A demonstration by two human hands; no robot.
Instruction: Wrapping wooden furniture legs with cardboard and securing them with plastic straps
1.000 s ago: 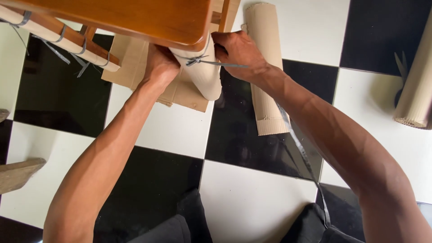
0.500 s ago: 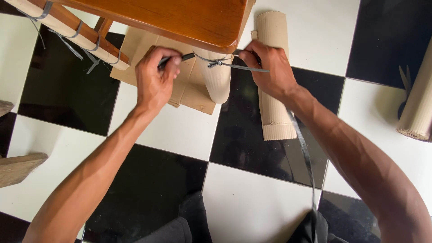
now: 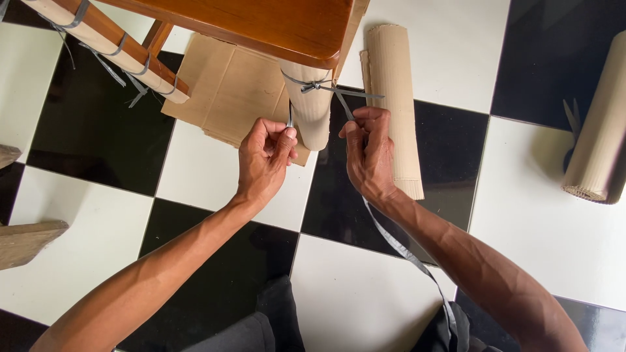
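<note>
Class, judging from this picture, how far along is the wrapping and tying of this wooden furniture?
Done: the far leg is wrapped and tied several times. In hand: left hand and right hand pull grey strap ends below the near leg's first knot. Left: its lower part is untied.

I see a black-and-white checkered floor (image 3: 228, 176); flat cardboard (image 3: 235, 91) lies upper centre, a corrugated roll (image 3: 394, 98) beside it, another roll (image 3: 596, 143) at right.

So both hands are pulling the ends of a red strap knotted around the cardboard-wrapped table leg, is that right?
Not quite: the strap is grey, not red, as the head view shows. The left hand and right hand each pinch an end of it, and it is knotted around the cardboard-wrapped table leg.
</note>
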